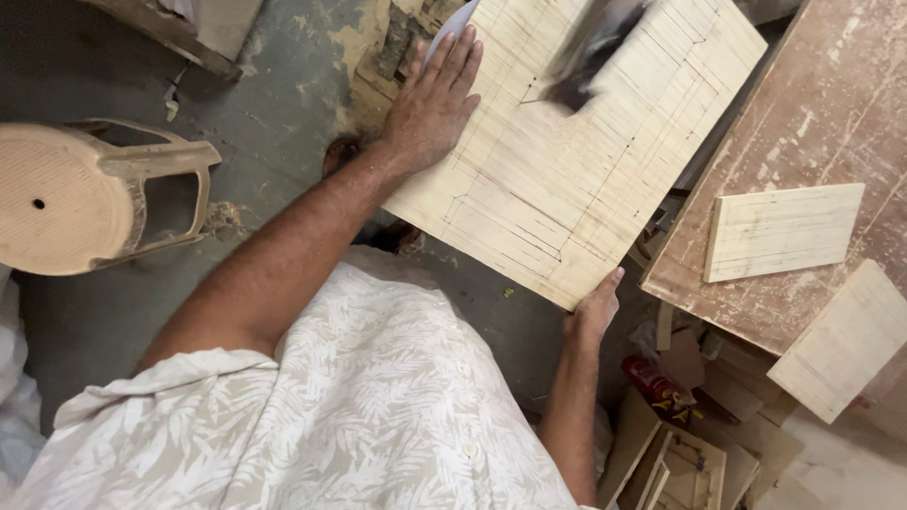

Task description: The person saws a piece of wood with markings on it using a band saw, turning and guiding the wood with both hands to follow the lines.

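Head view, looking down my own chest: the biggest thing is the workbench (831, 104), worn brown and scuffed white, well off to the far side of my right fingers. Next in size is the one large pale wooden board (567, 170), ruled all over with pencil lines, which I hold tilted out over the floor. My left hand (430, 104) lies flat on its upper edge, fingers (453, 57) spread and pressed down on the face. My right hand (595, 307) takes the lower corner; the thumb shows along the edge, but the other fingers are behind the board, so I cannot tell how they are curled. A dark blurred shape (590, 47) sits on the board just beyond my left fingertips; I cannot tell what it is.

One tan plastic stool (85, 194) lies on its side on the grey floor, well away from my left fingers.

Two smaller pale boards rest on the workbench: one (784, 231) past my right fingers, the second (846, 340) nearer the bench's corner, overhanging.

Below my right wrist, among wood offcuts, lies one small red package (657, 382) with yellow marks, roughly tube-shaped.
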